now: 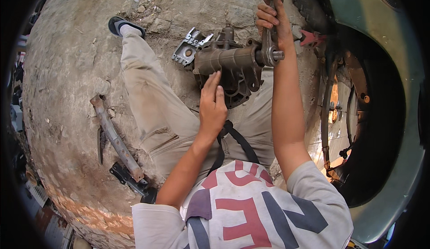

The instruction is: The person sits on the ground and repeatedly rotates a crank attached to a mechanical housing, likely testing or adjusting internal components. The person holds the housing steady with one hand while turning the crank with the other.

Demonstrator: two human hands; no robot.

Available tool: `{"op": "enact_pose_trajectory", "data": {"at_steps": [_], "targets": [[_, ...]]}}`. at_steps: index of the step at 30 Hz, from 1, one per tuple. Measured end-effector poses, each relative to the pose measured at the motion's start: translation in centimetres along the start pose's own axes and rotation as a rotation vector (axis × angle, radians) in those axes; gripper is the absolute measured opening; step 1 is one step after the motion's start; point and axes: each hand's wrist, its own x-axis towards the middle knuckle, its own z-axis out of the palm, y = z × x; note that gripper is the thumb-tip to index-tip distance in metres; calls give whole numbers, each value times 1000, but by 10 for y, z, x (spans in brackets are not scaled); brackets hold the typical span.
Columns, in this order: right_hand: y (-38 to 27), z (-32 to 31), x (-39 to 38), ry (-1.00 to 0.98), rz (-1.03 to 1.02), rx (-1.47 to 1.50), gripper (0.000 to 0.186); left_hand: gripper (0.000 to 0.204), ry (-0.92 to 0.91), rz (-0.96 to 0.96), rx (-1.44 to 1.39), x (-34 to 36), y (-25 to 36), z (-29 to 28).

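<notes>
A greasy brown steering gearbox (224, 60) lies between my legs, with a threaded shaft end sticking out at its right. On that shaft sits a steel pitman arm (268, 47) that points away from me. My right hand (272, 18) is closed round the far end of this arm, the index finger stretched out. Flat against the near side of the housing, my left hand (212, 103) rests with its fingers straight and holds nothing. Just left of the gearbox, a cleaner silver metal casting (188, 47) lies on the ground, partly behind the housing.
Dirt and stone ground (76, 65) spreads to the left, where a rusty metal bar (115, 134) and a black metal part (127, 179) lie. A vehicle's green body panel (396, 190) and dark wheel arch curve along the right. A red metal piece (312, 38) stands beyond my right forearm.
</notes>
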Motion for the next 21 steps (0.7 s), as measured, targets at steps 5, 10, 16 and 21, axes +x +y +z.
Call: {"op": "enact_pose_trajectory", "data": {"at_steps": [5,10,16,21], "targets": [[0,-3,2,-88,5,57,58,50,-170,89,275,-27,-8,23],[-2,-14,4,-10,-41,-70,47,49,-156,46,206,-27,-21,27],[0,-22,3,99,-64,-90,39,51,-98,13,159,-37,-27,38],[2,-25,6,99,-104,-141,28,54,-93,120,422,-18,-26,32]]}}
